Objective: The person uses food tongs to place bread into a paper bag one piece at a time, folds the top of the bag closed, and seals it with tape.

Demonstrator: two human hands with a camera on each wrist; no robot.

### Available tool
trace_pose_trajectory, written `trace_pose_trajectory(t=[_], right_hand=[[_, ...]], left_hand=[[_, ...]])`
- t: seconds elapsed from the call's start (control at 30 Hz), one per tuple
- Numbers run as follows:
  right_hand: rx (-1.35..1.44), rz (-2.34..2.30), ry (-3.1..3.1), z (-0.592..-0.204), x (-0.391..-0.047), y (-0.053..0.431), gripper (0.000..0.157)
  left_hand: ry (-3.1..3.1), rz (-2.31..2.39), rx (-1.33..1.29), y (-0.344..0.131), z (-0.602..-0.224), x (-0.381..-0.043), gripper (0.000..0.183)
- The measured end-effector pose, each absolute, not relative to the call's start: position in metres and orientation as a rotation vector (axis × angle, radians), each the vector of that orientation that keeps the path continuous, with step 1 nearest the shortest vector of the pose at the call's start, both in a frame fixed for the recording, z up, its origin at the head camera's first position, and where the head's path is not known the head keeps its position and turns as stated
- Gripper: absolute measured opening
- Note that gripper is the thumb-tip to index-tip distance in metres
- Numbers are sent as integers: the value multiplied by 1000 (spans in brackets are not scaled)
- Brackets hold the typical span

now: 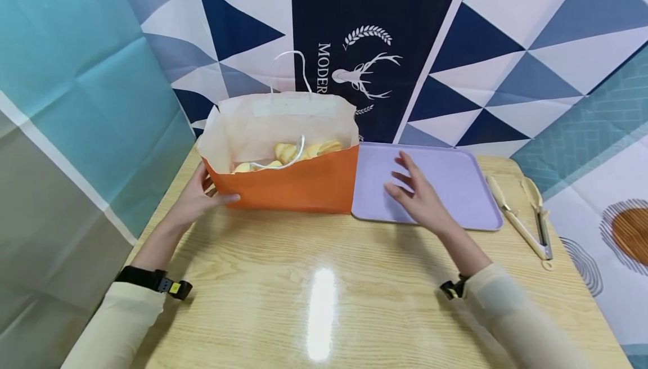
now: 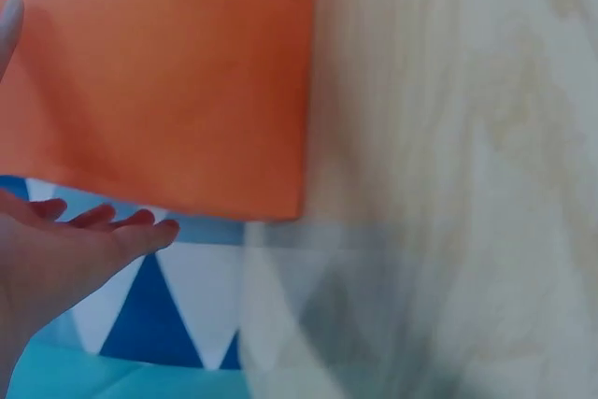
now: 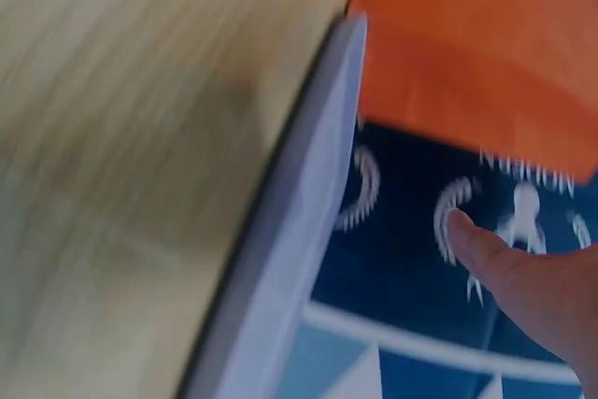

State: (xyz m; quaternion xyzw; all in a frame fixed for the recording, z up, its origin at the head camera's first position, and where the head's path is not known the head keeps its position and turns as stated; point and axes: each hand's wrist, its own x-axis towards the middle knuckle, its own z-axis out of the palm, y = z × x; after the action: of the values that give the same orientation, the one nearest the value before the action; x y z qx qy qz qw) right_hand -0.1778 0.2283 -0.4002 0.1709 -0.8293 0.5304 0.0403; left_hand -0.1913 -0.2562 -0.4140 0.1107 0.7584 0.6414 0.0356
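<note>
An orange paper bag (image 1: 293, 186) with a white inside and white string handles (image 1: 304, 141) stands at the back of the table, its top wide. Pale yellow bread rolls (image 1: 286, 151) show in it; the bag's front hides their lower parts. My left hand (image 1: 198, 196) is at the bag's left front corner, thumb before the front face and fingers along the side. In the left wrist view those fingers (image 2: 103, 217) are extended beside the orange wall. Over a lilac tray (image 1: 455, 189), right of the bag, my right hand (image 1: 417, 194) hovers with fingers spread, holding nothing.
Two pairs of tongs with beige tips, one (image 1: 516, 223) beside the other (image 1: 539, 211), lie right of the tray near the table's right edge. Patterned cloth (image 1: 243, 26) hangs close behind the bag. A teal and grey cloth (image 1: 76, 104) borders the left side.
</note>
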Motion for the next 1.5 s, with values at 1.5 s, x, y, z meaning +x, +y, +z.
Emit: trace_pose_trajectory(t=[1.5], right_hand=[[522,1844,-2635,-412,-246,98,78]], left_hand=[[2403,1927,131,-263,-427,-272,87]])
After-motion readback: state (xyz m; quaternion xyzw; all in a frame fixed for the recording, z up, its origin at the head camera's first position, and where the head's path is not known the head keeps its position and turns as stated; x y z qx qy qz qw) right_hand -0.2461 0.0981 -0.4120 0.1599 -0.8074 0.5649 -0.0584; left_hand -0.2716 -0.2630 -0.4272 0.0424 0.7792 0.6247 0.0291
